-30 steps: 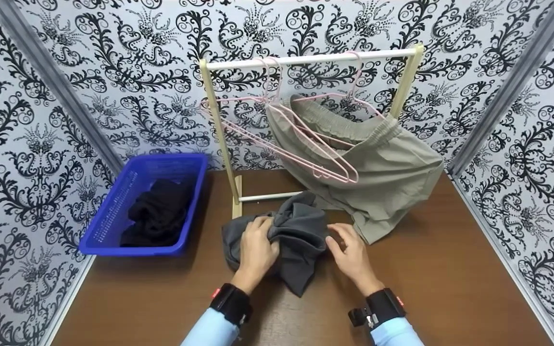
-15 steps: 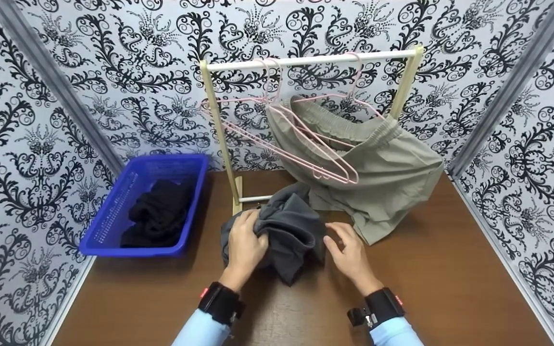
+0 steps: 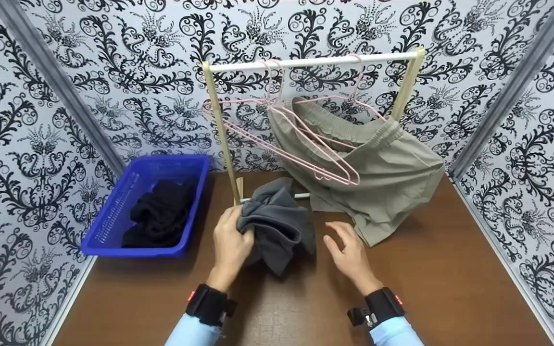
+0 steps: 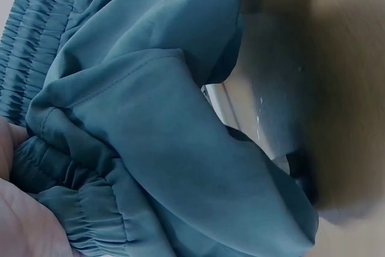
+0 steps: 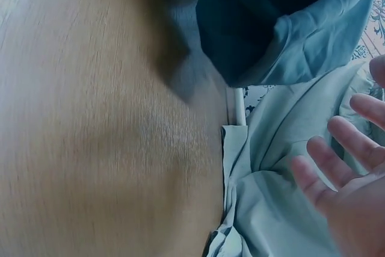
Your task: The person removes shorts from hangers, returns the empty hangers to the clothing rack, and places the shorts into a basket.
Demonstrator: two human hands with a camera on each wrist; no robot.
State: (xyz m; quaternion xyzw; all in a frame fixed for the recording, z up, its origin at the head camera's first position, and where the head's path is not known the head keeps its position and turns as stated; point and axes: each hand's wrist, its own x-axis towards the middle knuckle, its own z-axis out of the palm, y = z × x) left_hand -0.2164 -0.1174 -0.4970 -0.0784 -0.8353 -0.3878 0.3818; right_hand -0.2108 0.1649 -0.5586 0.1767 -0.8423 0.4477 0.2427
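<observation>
My left hand (image 3: 230, 240) grips a pair of dark grey shorts (image 3: 277, 226) by the gathered elastic waistband (image 4: 90, 215). Bunched up, the shorts are held above the table, and their loose fabric (image 4: 180, 142) fans out past the fingers in the left wrist view. My right hand (image 3: 350, 254) is apart from them, to their right, with its fingers (image 5: 337, 167) spread and nothing in them. Behind it a pair of khaki shorts (image 3: 383, 168) hangs by the waist from a pink hanger (image 3: 354, 98), one leg reaching down to the table.
A small rack with a white rail (image 3: 315, 61) and pale wooden posts (image 3: 222, 134) stands at the back. More pink hangers (image 3: 277, 151) hang on its left part. On the left, a blue basket (image 3: 94, 240) holds black clothing (image 3: 161, 211). Patterned walls enclose the brown table (image 3: 277, 312).
My left hand has moved left and slightly up, drawing the dark grey shorts with it, away from the right hand. The right hand has stayed almost still.
</observation>
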